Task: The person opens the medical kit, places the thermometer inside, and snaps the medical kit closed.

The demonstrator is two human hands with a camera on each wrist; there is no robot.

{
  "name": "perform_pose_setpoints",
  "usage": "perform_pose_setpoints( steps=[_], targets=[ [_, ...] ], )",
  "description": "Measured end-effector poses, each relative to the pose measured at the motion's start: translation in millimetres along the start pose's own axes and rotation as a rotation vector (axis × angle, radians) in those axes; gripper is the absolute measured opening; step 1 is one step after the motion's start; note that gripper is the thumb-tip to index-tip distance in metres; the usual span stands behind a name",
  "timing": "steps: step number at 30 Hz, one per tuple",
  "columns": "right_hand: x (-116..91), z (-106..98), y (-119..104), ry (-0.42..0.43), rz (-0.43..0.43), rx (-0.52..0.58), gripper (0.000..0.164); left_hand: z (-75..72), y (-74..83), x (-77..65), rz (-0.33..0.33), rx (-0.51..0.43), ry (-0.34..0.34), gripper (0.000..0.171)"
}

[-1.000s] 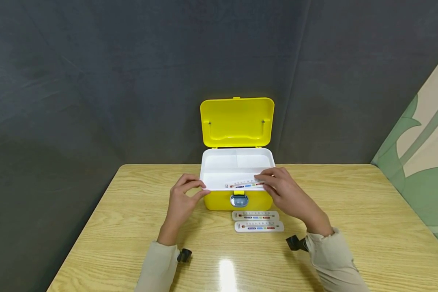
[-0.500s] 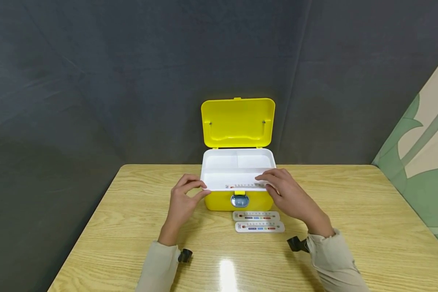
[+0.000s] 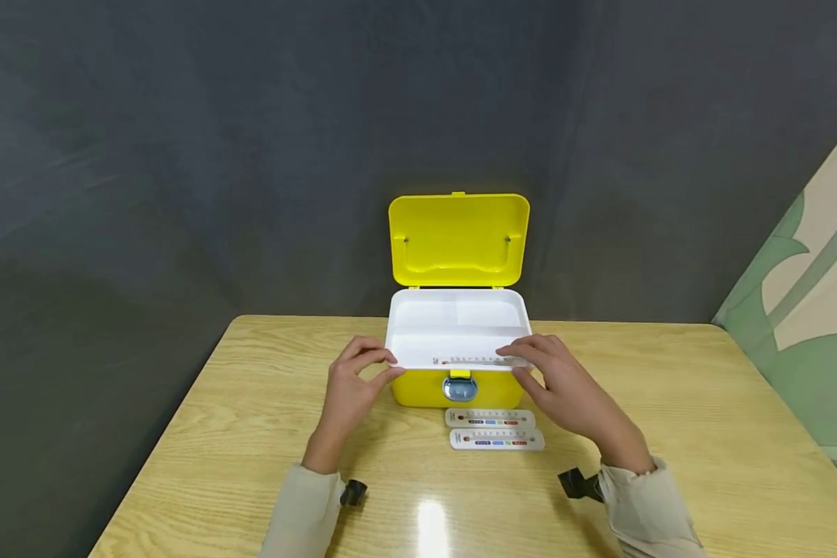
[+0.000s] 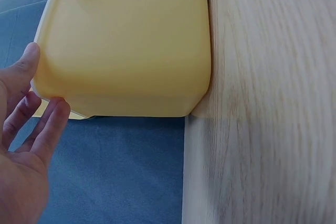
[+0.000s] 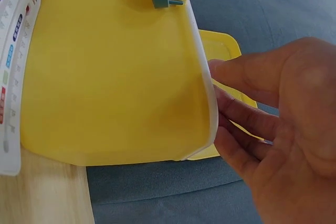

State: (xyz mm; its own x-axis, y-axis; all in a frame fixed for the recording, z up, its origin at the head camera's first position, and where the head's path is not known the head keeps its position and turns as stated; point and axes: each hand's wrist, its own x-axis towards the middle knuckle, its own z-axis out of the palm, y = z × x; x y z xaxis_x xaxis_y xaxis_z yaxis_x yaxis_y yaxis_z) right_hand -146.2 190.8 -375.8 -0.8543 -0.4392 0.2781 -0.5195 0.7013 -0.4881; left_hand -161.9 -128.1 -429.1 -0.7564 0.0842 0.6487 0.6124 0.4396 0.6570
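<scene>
A yellow storage box (image 3: 418, 392) stands on the table with its lid up, and a white divided tray (image 3: 421, 311) fits its top. My left hand (image 3: 349, 394) pinches the tray's front left corner between thumb and fingers. In the tray's front compartment a strip thermometer (image 3: 469, 360) lies along the front wall. Over its right end is my right hand (image 3: 570, 391), fingers inside the tray and thumb by the front rim, spread apart. In the right wrist view the rim (image 5: 210, 95) hides those fingertips. Two more thermometers (image 3: 490, 418) (image 3: 497, 440) lie before the box.
The raised lid (image 3: 460, 240) leans back toward a dark curtain (image 3: 251, 155). A clear bluish latch (image 3: 459, 389) hangs at the box front. The wooden table (image 3: 265, 418) extends to both sides, with a patterned panel (image 3: 802, 325) on the right.
The thermometer in the tray, tilted up under my right hand a second ago, now lies lower against the front wall. My right hand has come down slightly. The left hand stays at its corner.
</scene>
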Motion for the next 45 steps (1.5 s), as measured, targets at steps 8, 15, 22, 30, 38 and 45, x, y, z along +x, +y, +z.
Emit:
perform_pose_setpoints(
  steps=[8,15,22,30,38,45],
  targets=[
    [-5.3,4.6,-1.3,0.051,-0.020,-0.003,0.027,-1.1,1.8,-0.7,0.037,0.045,0.002,0.013],
    [-19.9,9.8,-0.5,0.094,-0.022,-0.037,0.032,2.9,1.7,0.8,0.024,0.019,-0.017,0.013],
    [-30.2,13.2,4.0,0.150,-0.031,-0.068,0.037,3.1,3.5,4.7,0.036,0.024,-0.021,0.012],
    [-27.4,16.2,3.9,0.143,-0.044,-0.075,0.038,-1.0,-0.9,3.7,0.062,0.031,-0.001,0.013],
    [-23.8,18.7,2.8,0.162,-0.067,-0.076,0.040,-3.5,-4.1,0.1,0.049,0.019,0.002,0.012],
    [-34.0,29.8,5.7,0.286,-0.151,-0.090,0.058,-1.1,-2.9,1.4,0.036,-0.013,0.001,0.012]
  ],
)
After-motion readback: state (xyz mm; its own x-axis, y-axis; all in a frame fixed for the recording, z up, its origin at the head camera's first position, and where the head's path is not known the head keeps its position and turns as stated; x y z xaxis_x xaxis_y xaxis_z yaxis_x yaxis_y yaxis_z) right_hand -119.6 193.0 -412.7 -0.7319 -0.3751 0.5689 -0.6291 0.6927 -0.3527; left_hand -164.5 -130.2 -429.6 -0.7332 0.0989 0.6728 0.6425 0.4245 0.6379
